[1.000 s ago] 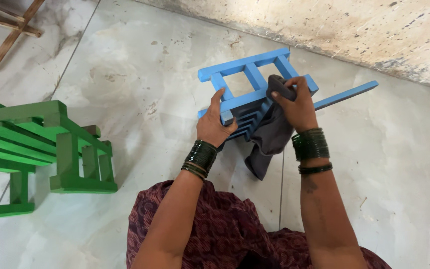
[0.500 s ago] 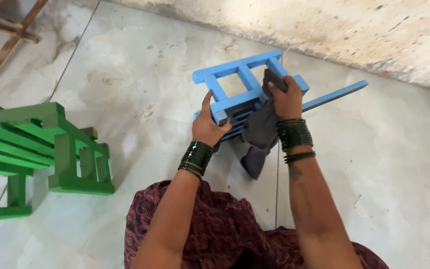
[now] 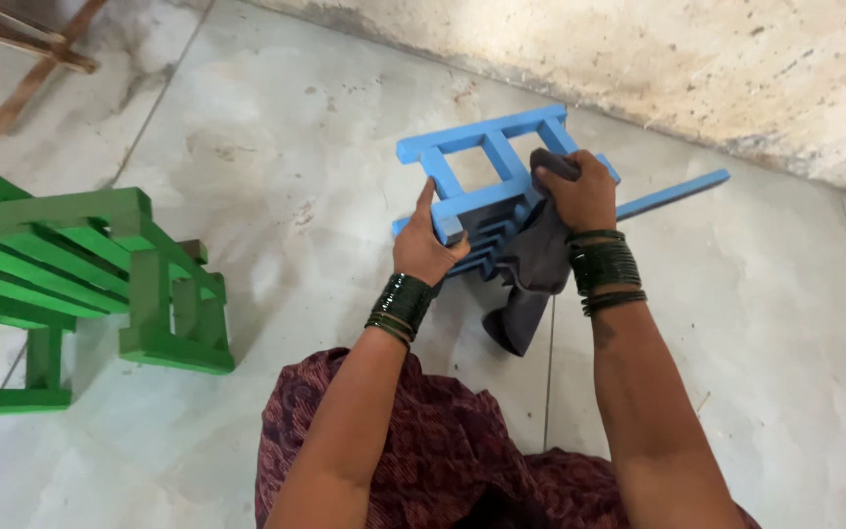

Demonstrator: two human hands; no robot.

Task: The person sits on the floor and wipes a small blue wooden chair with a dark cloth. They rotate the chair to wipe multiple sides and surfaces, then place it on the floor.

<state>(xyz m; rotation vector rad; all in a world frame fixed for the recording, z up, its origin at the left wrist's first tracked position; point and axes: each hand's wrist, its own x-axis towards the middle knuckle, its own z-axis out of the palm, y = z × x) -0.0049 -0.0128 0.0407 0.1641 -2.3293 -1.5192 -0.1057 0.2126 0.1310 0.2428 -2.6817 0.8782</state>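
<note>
Right hand [image 3: 577, 189] closed on a dark grey cloth [image 3: 533, 264], pressing it against the upper rail of a blue wooden stool [image 3: 487, 186]; the rest of the cloth hangs down over the slats toward the floor. Left hand [image 3: 427, 247] gripping the lower left corner of the same stool, thumb raised along a blue bar. Stool lying on its side on the pale tiled floor [image 3: 296, 147], near a rough plastered wall [image 3: 736, 69]; one blue bar juts out to the right. Dark green bangles [image 3: 603, 266] on both wrists. Green wooden stool [image 3: 80, 274] well apart at left; bare wooden frame [image 3: 31, 49] at upper left
</note>
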